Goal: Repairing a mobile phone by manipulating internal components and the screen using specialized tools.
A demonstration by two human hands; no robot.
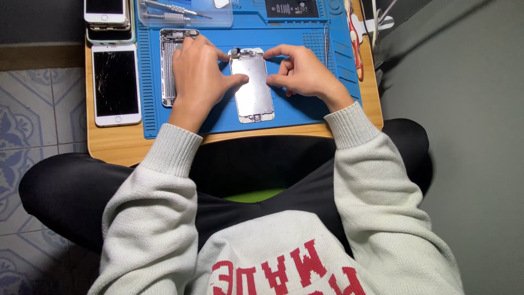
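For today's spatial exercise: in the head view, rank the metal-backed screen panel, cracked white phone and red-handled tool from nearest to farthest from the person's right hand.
1. Metal-backed screen panel: touching the right hand, mat centre.
2. Red-handled tool: mat's right edge, just beyond the hand.
3. Cracked white phone: far left, off the mat.

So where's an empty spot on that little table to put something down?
Bare mat shows right of the phone screen panel, below the right hand. A strip of wooden table lies bare below the cracked white phone. It is crowded at the top: stacked phones, a clear tool tray, and the left hand over the phone frame.
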